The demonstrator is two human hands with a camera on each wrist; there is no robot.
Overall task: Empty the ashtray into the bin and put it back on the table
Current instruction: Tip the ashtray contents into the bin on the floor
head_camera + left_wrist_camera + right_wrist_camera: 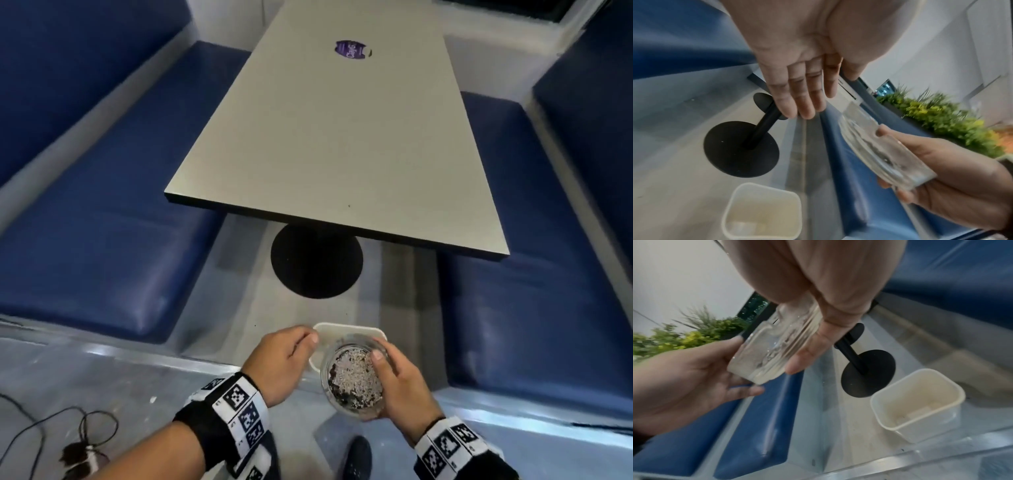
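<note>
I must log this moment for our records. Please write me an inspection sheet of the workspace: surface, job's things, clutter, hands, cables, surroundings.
Surface: grey table, bare except a purple sticker near the far end.
Job's things: glass ashtray still full of ash, held above the floor; white bin on the floor below it, near the black table base.
Clutter: nothing seen.
Hands: right hand grips the ashtray, thumb over its rim; left hand is beside it, fingers relaxed, holding nothing.
Cables: a black cable loops on the floor at lower left.
Surroundings: blue bench seats on both sides of the table; green plants behind.
</note>
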